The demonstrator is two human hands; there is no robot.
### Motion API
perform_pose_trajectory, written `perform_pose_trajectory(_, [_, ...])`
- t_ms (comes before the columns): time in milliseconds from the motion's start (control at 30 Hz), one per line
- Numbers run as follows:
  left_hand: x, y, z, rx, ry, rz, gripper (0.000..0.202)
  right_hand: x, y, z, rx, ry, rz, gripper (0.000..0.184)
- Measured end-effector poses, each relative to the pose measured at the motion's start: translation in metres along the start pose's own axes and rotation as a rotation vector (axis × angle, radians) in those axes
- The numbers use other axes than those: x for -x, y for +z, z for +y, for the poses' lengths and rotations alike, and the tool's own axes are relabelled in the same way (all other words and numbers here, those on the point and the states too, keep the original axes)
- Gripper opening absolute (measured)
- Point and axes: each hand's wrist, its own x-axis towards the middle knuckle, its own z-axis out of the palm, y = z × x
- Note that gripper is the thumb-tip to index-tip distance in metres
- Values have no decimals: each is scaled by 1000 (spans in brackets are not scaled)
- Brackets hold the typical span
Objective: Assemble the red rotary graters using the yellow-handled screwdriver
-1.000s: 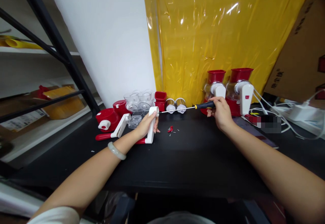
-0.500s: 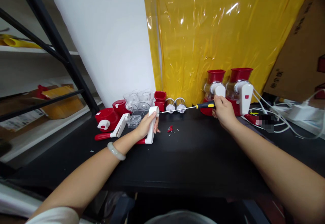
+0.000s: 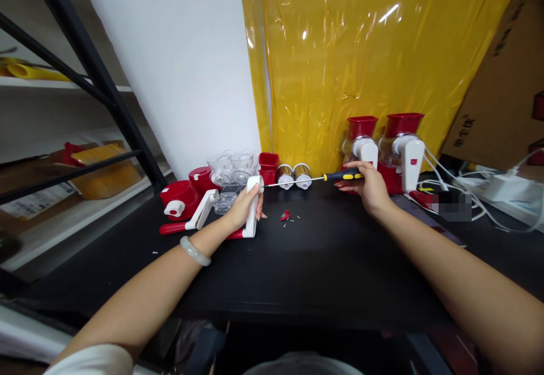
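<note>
My left hand [image 3: 242, 208] is closed around a white crank handle [image 3: 252, 216] with a red grip, held upright over the table. In my right hand [image 3: 369, 185] is a screwdriver [image 3: 340, 177] with a black and yellow handle, its fingers stretched along both sides of that handle. The long shaft runs level to the left, its tip against the top end of the crank handle; the exact contact is too small to make out. On the black table between the hands lie a small red piece [image 3: 285, 215] and several tiny screws [image 3: 291, 220].
Left stand red bases [image 3: 182, 196], another crank handle [image 3: 204, 211] and clear plastic parts [image 3: 229, 174]. Behind are a red hopper [image 3: 268, 168] and two drum graters [image 3: 302, 175]. Two assembled rotary graters [image 3: 410, 162], white cables [image 3: 476, 202] and a dark flat device [image 3: 425, 219] are at right.
My right hand's fingers have gone from wrapped round the screwdriver's end to stretched along its handle. The crank handle and screwdriver have shifted slightly left.
</note>
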Motion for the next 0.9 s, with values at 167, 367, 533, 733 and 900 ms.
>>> perform_pose_trajectory(167, [1, 1, 0, 14, -3, -6, 57, -1, -2, 3, -14, -18, -11, 24])
perform_pose_trajectory(367, [2, 3, -3, 43, 8, -16, 53, -1, -3, 0, 51, -90, 17, 18])
perform_pose_trajectory(533, [1, 2, -3, 24, 7, -21, 53, 1, 0, -2, 83, -78, 36, 15])
perform_pose_trajectory(733, [1, 2, -3, 31, 7, -23, 53, 3, 0, 0, 96, -141, 43, 32])
perform_pose_trajectory(900, [2, 2, -2, 7, -4, -19, 54, 2, -2, 2, 155, -169, 29, 39])
